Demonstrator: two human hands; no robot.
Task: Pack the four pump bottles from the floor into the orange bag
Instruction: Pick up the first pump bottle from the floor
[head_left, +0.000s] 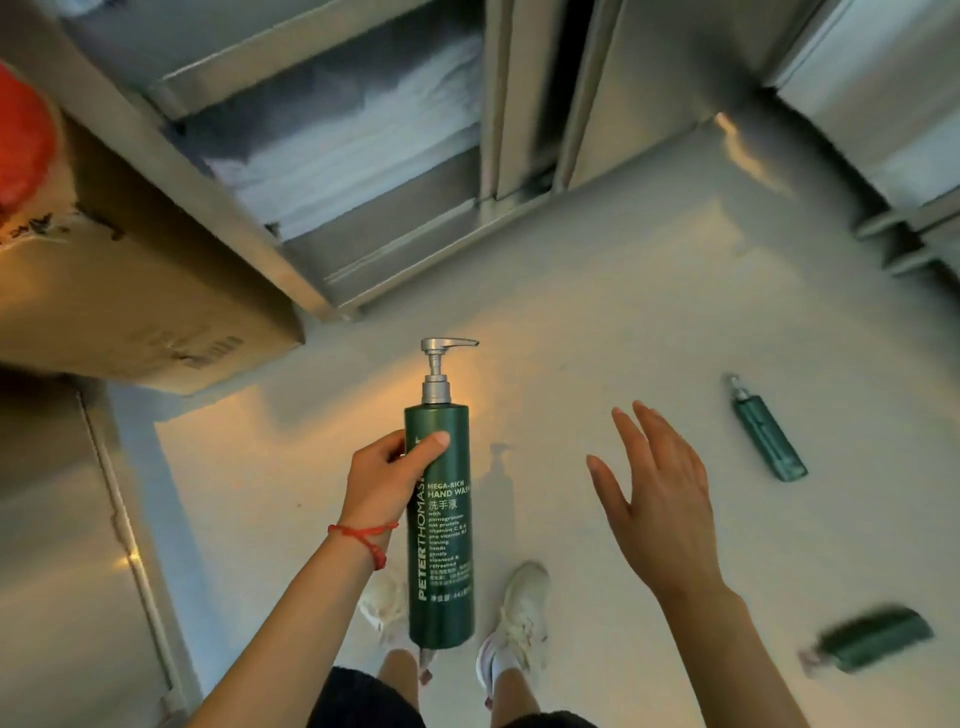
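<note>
Green pump bottle (441, 519) upright within left-hand fingers (434, 441), apparently thumb frontmost.

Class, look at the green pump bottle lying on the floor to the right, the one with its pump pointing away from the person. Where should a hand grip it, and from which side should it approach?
Grip the bottle on the floor around the middle of its round body, coming down from above with fingers across its width. It lies flat, and the thin pump gives a poor hold. The open right hand is nearest.
</note>
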